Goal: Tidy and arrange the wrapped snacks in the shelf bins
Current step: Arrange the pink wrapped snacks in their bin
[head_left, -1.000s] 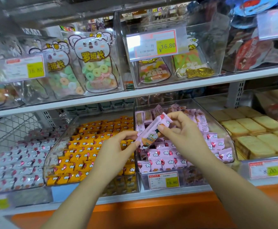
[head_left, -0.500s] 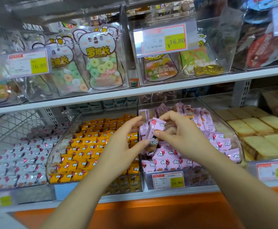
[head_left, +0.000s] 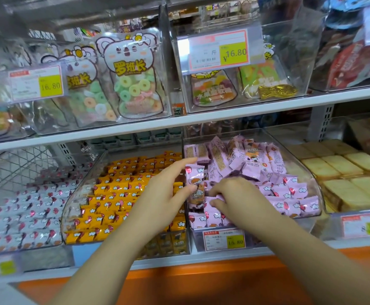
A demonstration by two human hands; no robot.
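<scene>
Shelf: a shop's lower shelf above an orange panel carries clear bins side by side.
Left hand: the left hand pinches one pink snack between thumb and forefinger, upright at the near-left corner of the pink bin.
Right hand: the right hand has let go of that snack, which both hands held above the bin a moment ago. It now lies low on the near rows with its fingers curled down among the packets; whether it grips one cannot be told.
Meaning: the snack has come down to row level, so the right hand is probably making a gap for it.
Far pile: the loose heap at the back of the pink bin looks unsorted, so much remains.
Left neighbour: the orange snacks lie in neat rows.
Upper shelf: gummy bags stand in their own bins.
</scene>
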